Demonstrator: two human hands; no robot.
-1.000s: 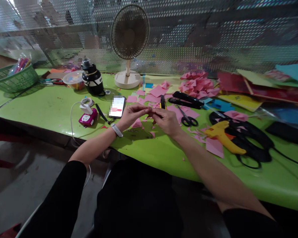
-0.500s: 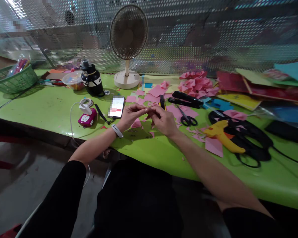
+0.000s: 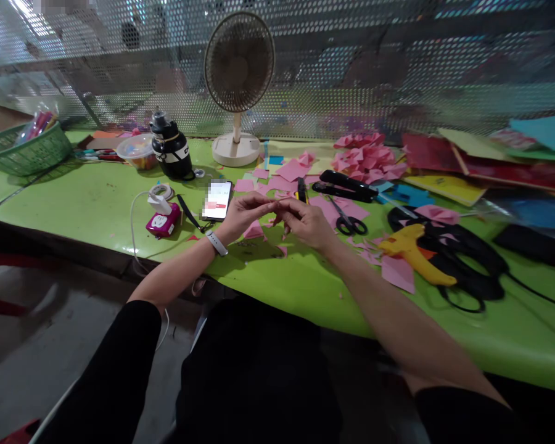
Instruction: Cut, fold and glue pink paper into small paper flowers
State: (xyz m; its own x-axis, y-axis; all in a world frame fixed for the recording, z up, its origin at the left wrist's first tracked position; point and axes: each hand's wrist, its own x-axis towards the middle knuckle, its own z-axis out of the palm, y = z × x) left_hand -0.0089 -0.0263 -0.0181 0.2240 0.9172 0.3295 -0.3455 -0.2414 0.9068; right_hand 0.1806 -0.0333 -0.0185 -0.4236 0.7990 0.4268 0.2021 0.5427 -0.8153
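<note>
My left hand (image 3: 248, 213) and my right hand (image 3: 304, 221) meet fingertip to fingertip above the green table (image 3: 277, 277). Both are closed in a pinch, and whatever lies between the fingers is too small and covered to name. Just left of my left hand lies a phone (image 3: 218, 200) with a lit screen. Pink paper scraps (image 3: 253, 230) are scattered below and behind the hands. A utility knife (image 3: 301, 191) with yellow and black parts rests behind my right hand. To its right lie black-handled scissors (image 3: 350, 223).
A black stapler (image 3: 346, 186), a pile of folded pink paper (image 3: 367, 157) and a yellow glue gun (image 3: 414, 250) are on the right. Behind stand a fan (image 3: 237, 151) and a black bottle (image 3: 173, 151). Leftward are a purple plug adapter (image 3: 163, 222) and a green basket (image 3: 28, 151).
My right hand has shifted very slightly, with small finger movements. The pinch of both hands stays in the same place, and the things on the table have not moved.
</note>
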